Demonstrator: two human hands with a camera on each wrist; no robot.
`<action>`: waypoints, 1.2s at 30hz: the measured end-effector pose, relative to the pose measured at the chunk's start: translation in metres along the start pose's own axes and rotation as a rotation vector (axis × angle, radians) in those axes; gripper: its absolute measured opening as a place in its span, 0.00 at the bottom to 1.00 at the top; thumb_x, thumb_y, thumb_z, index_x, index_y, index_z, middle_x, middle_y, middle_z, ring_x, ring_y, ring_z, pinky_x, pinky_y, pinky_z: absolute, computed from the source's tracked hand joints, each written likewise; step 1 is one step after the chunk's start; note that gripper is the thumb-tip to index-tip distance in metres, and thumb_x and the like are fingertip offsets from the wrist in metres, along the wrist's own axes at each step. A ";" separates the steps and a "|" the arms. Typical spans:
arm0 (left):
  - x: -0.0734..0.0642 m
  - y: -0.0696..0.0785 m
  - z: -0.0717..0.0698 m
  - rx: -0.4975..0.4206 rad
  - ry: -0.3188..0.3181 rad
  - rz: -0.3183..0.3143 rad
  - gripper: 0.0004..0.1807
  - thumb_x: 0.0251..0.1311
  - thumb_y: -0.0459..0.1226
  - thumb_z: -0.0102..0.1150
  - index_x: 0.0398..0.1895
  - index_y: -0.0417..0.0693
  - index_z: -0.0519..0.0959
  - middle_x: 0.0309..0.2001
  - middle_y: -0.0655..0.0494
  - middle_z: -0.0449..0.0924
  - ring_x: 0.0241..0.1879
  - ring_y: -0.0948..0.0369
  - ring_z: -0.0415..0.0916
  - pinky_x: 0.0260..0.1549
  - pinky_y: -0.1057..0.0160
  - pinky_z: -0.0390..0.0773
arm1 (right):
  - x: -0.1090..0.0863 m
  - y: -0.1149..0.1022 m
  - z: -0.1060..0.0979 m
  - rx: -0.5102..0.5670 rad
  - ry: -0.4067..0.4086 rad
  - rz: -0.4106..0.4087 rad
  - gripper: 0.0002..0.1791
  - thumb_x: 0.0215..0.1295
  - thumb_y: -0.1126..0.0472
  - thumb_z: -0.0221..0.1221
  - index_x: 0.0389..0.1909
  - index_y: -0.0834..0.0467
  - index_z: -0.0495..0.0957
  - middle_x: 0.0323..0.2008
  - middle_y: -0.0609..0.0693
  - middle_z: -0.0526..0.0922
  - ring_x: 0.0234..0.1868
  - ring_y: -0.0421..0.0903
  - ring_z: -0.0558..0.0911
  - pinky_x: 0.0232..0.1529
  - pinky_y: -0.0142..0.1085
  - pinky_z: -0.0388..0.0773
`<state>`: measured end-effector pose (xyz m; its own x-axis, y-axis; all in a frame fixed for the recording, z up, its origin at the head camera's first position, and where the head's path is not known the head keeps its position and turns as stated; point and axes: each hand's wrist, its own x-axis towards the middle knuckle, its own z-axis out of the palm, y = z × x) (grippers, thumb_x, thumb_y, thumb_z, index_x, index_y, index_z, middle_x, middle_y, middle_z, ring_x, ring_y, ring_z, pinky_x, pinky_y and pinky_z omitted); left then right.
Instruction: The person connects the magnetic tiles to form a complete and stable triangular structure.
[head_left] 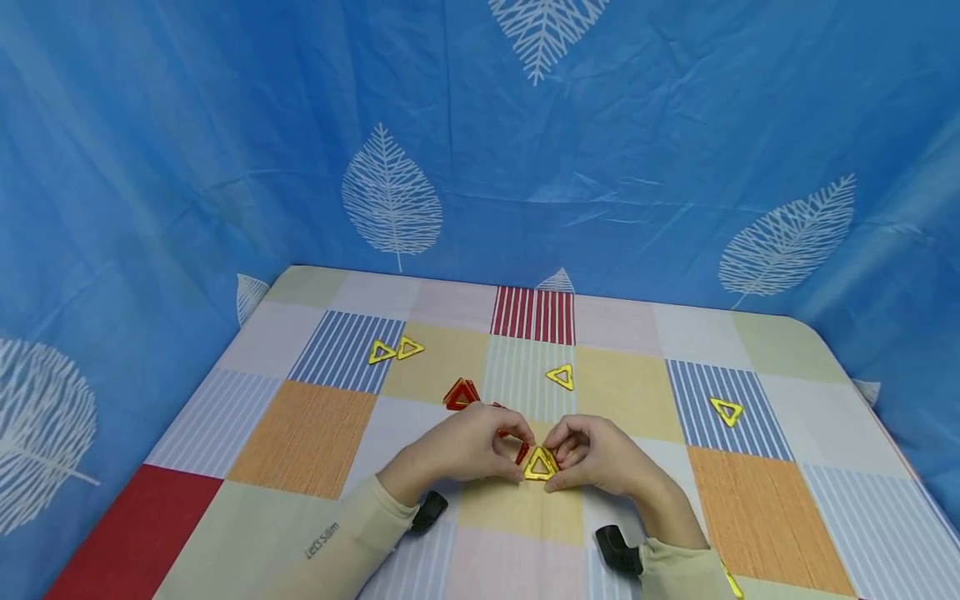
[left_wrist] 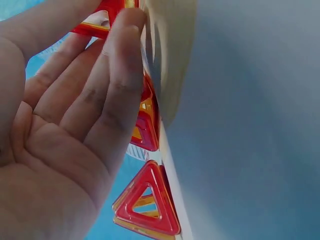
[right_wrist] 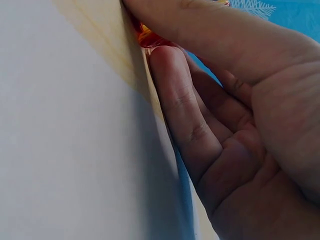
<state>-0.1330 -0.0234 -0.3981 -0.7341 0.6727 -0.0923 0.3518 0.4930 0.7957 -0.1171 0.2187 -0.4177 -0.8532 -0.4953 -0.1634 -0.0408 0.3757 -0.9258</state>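
Observation:
Between the two hands, on the patterned tablecloth, stands a small cluster of triangular magnetic tiles with a yellow tile [head_left: 538, 477] facing me and red ones behind it. My left hand [head_left: 472, 442] pinches its left side; a red tile [left_wrist: 114, 7] shows at the fingertips in the left wrist view. My right hand [head_left: 603, 454] pinches the right side with thumb and index finger, and red edges [right_wrist: 149, 39] peek out there. Just beyond the left hand sits a red-and-yellow tile stack [head_left: 454, 402]. Another red piece [left_wrist: 150, 131] is partly hidden by the left fingers.
Loose yellow triangles lie farther out: two at the back left [head_left: 382, 359], one at the back middle [head_left: 571, 377] and one at the right [head_left: 726, 402]. A yellow piece [head_left: 733, 582] shows by the right sleeve. A blue leaf-print curtain [head_left: 637, 167] surrounds the table.

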 end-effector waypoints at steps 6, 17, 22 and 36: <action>0.000 0.000 0.003 0.024 0.000 -0.004 0.17 0.47 0.35 0.81 0.41 0.50 0.84 0.35 0.67 0.80 0.30 0.74 0.78 0.33 0.72 0.77 | 0.001 -0.001 0.001 -0.008 -0.010 -0.020 0.21 0.42 0.70 0.80 0.37 0.65 0.82 0.32 0.55 0.82 0.32 0.46 0.81 0.34 0.33 0.81; 0.001 0.005 0.008 0.106 0.013 -0.001 0.17 0.46 0.36 0.82 0.38 0.51 0.83 0.25 0.66 0.78 0.25 0.73 0.73 0.27 0.72 0.74 | 0.002 -0.002 0.005 -0.033 0.004 -0.032 0.15 0.44 0.68 0.79 0.30 0.63 0.82 0.26 0.52 0.82 0.26 0.43 0.80 0.28 0.32 0.78; 0.001 0.006 0.007 0.140 0.019 -0.007 0.18 0.46 0.39 0.82 0.41 0.51 0.85 0.24 0.67 0.77 0.25 0.72 0.72 0.27 0.72 0.74 | 0.004 -0.003 0.006 -0.044 0.000 -0.052 0.14 0.43 0.67 0.80 0.27 0.62 0.83 0.25 0.51 0.82 0.25 0.42 0.80 0.27 0.32 0.78; 0.001 0.008 0.008 0.226 0.003 0.048 0.22 0.46 0.40 0.82 0.46 0.46 0.86 0.26 0.65 0.76 0.25 0.72 0.70 0.26 0.73 0.71 | 0.004 -0.005 0.008 -0.085 0.007 -0.076 0.14 0.42 0.66 0.80 0.25 0.59 0.82 0.26 0.49 0.82 0.25 0.41 0.79 0.27 0.32 0.78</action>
<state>-0.1263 -0.0142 -0.3961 -0.7146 0.6973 -0.0556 0.5076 0.5715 0.6448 -0.1162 0.2083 -0.4170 -0.8493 -0.5199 -0.0912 -0.1496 0.4028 -0.9030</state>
